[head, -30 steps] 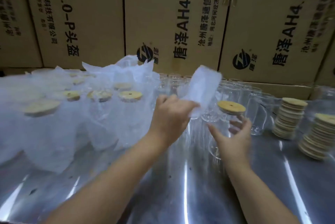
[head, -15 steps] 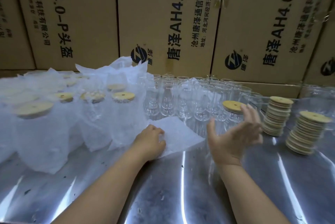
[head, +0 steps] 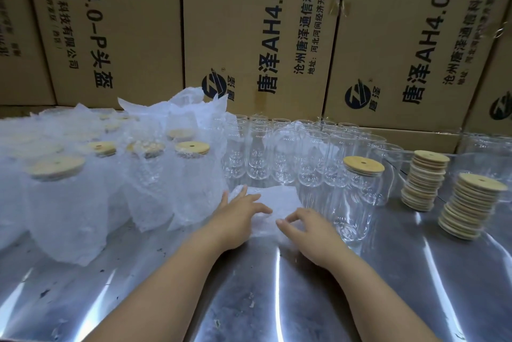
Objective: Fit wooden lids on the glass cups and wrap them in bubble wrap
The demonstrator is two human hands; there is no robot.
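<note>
A sheet of bubble wrap [head: 279, 197] lies flat on the shiny metal table [head: 277, 300]. My left hand [head: 238, 217] rests on its left part with fingers spread. My right hand [head: 310, 230] presses its near right corner with straight fingers. Just right of the sheet stands a glass cup [head: 352, 203] with a round wooden lid [head: 363, 165] on it. Behind the sheet, several bare glass cups [head: 277, 156] stand in rows. At the left, several wrapped cups [head: 155, 183] with lids stand close together.
Two stacks of wooden lids [head: 424, 179] [head: 468, 208] stand at the right. More glassware [head: 487, 145] sits at the far right. Printed cardboard boxes [head: 263, 36] form a wall behind the table.
My left hand brought the bubble wrap sheet down from the air and laid it flat on the table. My right hand came down from beside the lidded cup onto the sheet.
</note>
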